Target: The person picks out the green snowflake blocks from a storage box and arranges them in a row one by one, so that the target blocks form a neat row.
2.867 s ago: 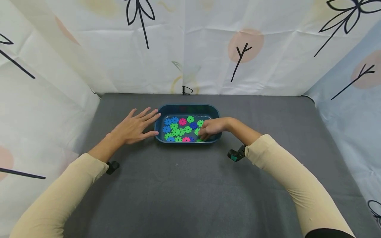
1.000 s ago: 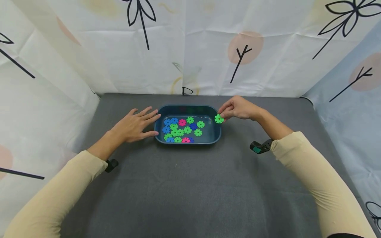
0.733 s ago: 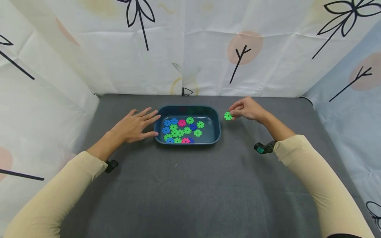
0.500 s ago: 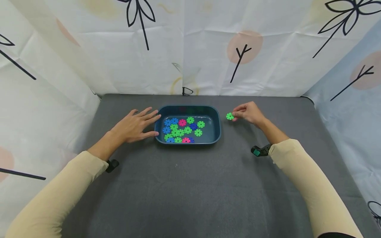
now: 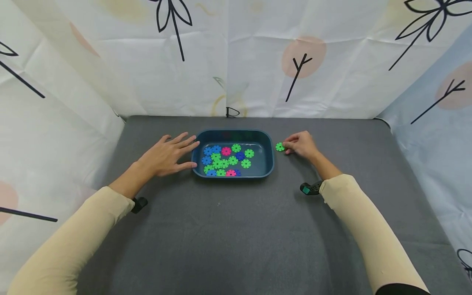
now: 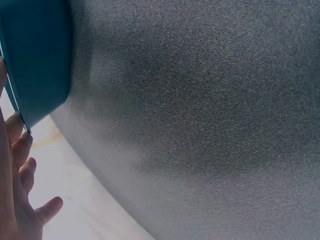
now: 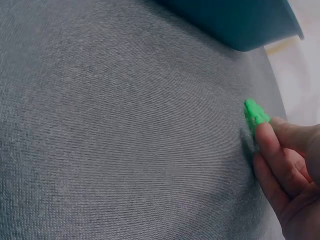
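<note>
My right hand (image 5: 302, 144) pinches a bright green notched plastic disc (image 5: 280, 146) just right of the blue tray (image 5: 260, 162). In the right wrist view the disc (image 7: 255, 111) sticks out, seen nearly edge-on, between thumb and fingers, close over the cloth. My left hand (image 5: 166, 157) has its fingers spread, with fingertips and thumb against the tray's left rim; the left wrist view shows fingertips (image 6: 22, 145) at that rim. Inside the tray lie several similar discs: green (image 5: 236, 148), light blue (image 5: 206, 160), pink (image 5: 226, 151) and dark blue (image 5: 240, 155), some overlapping.
Grey cloth (image 5: 221, 237) covers the table under the tray. White printed curtains (image 5: 258, 73) stand behind the table and on both sides. Each wrist carries a dark strap-on device, such as the right one (image 5: 310, 188).
My right hand reached into the tray, lifted out the green disc and carried it over the right rim to the table beside it. The left hand stayed at the rim.
</note>
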Demonstrator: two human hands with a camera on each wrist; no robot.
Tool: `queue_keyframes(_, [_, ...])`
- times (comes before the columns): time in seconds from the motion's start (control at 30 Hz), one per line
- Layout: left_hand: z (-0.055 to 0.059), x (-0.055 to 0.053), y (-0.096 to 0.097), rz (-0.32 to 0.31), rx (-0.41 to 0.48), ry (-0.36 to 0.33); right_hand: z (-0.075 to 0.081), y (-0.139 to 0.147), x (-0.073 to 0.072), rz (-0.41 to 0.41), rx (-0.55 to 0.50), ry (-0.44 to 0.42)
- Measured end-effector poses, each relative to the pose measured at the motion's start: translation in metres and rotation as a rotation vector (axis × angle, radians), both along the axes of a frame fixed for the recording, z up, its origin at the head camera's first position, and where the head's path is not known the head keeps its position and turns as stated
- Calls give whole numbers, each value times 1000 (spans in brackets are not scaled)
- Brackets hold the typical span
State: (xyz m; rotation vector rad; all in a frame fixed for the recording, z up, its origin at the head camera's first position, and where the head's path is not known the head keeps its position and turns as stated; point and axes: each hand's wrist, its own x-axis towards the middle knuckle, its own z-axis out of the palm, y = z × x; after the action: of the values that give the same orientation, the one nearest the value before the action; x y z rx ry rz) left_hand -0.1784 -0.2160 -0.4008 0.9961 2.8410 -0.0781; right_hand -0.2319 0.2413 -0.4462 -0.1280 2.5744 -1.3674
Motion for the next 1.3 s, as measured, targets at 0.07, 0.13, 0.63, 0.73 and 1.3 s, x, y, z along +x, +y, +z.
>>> queue_keyframes(0.07, [1,0,0,2,-3,1,0,-1,1,5,64,28])
queue_keyframes(0.13, [1,0,0,4,-8,0,0,-2,1,12,108,46])
queue_keyframes(0.63, [2,-2,1,-9,-12,-3,35,-5,-4,77,-2,-18])
queue_keyframes(0.73, [1,-2,1,-7,-15,-5,54,-10,-8,71,-123,-82])
queue_keyframes(1.3, [2,1,0,-6,1,-6,84,-62,-19,537,-168,-565])
